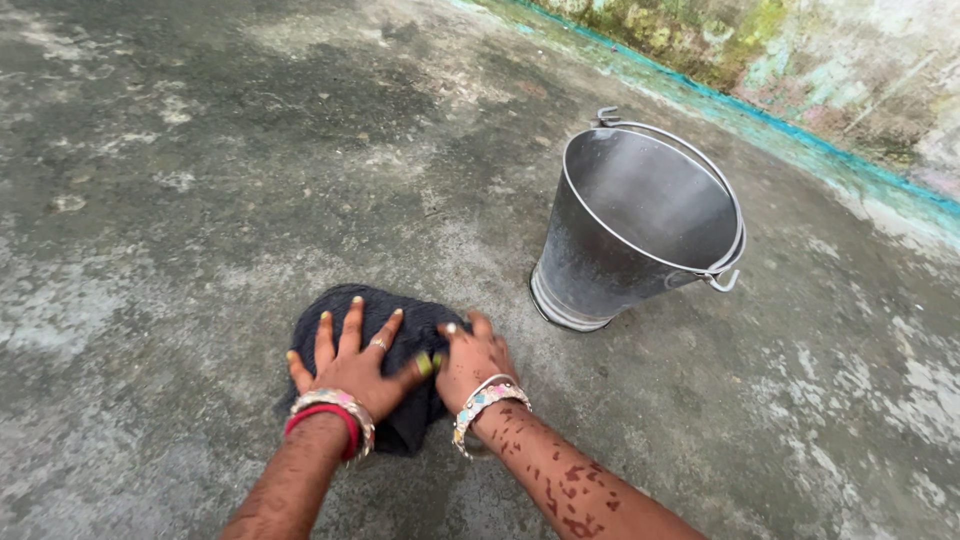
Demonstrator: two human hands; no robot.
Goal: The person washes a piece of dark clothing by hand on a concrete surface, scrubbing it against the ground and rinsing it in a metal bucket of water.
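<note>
A dark wet cloth [400, 312] lies bunched on the concrete floor [180, 200]. My left hand [350, 365] presses flat on it with fingers spread, a ring on one finger and bangles at the wrist. My right hand [468, 358] rests on the cloth's right edge, fingers curled over it, thumb touching my left hand. Both forearms come in from the bottom of the view and carry reddish-brown patterns.
A metal bucket [610, 255] with a wire handle stands upright just right of the cloth, and no contents show inside it. A stained, mossy wall [800, 60] with a painted teal base runs along the upper right. The floor is damp and patchy.
</note>
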